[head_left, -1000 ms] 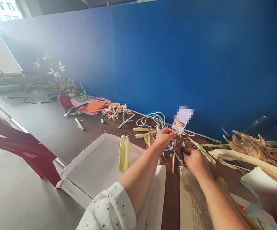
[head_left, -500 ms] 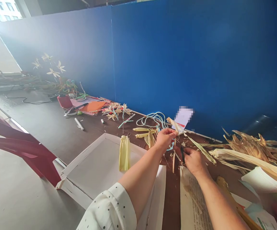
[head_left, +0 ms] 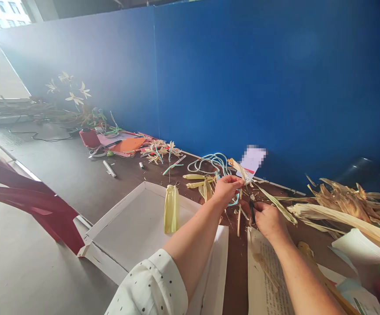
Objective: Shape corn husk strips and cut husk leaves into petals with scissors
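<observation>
My left hand [head_left: 226, 189] pinches a strip of dried corn husk [head_left: 237, 166] between thumb and fingertips, over the table. Just to the right, my right hand [head_left: 270, 218] is closed around the black handle of what look like scissors [head_left: 252, 211], whose blades point up towards the husk. How far the blades are apart is too small to see. A longer greenish husk strip [head_left: 277, 202] slants down behind my right hand. Below the fingers lies a thin pale stick [head_left: 239, 222]. Yellowish husk pieces [head_left: 195, 185] lie left of my left hand.
A shallow white box [head_left: 111, 223] sits at the left, with a pale husk piece [head_left: 171, 210] over its far rim. Coiled light-blue cord [head_left: 206, 162] lies by the blue partition [head_left: 242, 78]. Dried husks [head_left: 347, 197] are heaped at right, beside a printed sheet [head_left: 265, 271].
Very little differs. My right hand and the scissors have shifted very slightly to the right; my left hand keeps its pinch on the husk.
</observation>
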`<action>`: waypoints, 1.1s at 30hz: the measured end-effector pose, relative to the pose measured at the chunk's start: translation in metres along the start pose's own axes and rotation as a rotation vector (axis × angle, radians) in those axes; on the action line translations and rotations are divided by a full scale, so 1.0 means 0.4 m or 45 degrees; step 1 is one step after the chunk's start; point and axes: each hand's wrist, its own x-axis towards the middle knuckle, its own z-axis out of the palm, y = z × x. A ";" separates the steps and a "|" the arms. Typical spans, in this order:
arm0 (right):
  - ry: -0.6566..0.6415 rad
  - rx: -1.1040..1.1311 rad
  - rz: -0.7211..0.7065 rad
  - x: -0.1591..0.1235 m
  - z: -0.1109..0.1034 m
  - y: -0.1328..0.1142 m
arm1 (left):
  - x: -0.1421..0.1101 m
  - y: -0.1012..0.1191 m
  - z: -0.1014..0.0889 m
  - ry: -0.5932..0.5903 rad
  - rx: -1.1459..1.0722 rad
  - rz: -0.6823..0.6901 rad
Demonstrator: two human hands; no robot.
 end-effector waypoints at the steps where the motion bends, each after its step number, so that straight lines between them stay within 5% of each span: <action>1: 0.000 0.003 -0.005 0.001 0.001 0.002 | -0.001 0.001 0.000 0.000 0.001 -0.005; 17: 0.164 0.074 -0.218 0.012 0.025 0.032 | -0.002 0.018 -0.008 0.000 0.095 0.007; 33: 0.191 0.059 -0.228 0.015 0.039 0.038 | 0.013 0.009 -0.013 0.017 0.095 0.123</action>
